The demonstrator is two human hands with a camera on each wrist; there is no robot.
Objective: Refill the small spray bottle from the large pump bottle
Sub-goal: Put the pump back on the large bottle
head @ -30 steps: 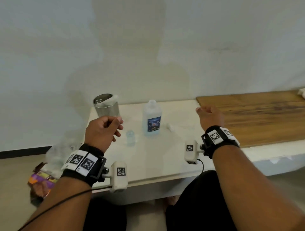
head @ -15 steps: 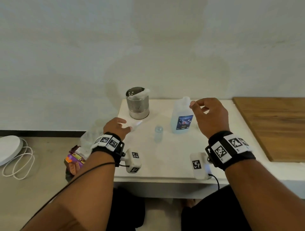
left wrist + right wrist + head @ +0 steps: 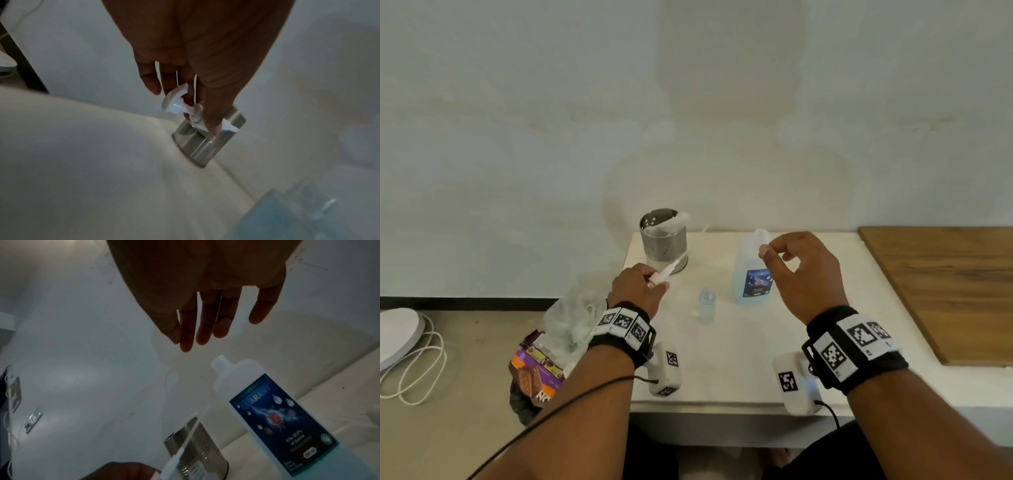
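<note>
The small clear spray bottle stands uncapped on the white table. My left hand hovers left of it and pinches its white spray head, whose dip tube points toward the steel cup; the left wrist view shows that spray head between the fingers of the left hand. The large bottle with a blue label stands behind, neck open, no pump on it. My right hand hangs just right of the neck, holding nothing. From the right wrist, the right hand has relaxed fingers above the large bottle.
A perforated steel cup with white cloth in it stands at the table's back left. A wooden board covers the right end. On the floor to the left lie a plastic bag with snack packets and a white disc with a cable.
My left hand came down from beside the steel cup to table level with the spray head. My right hand moved left, up to the large bottle's neck.
</note>
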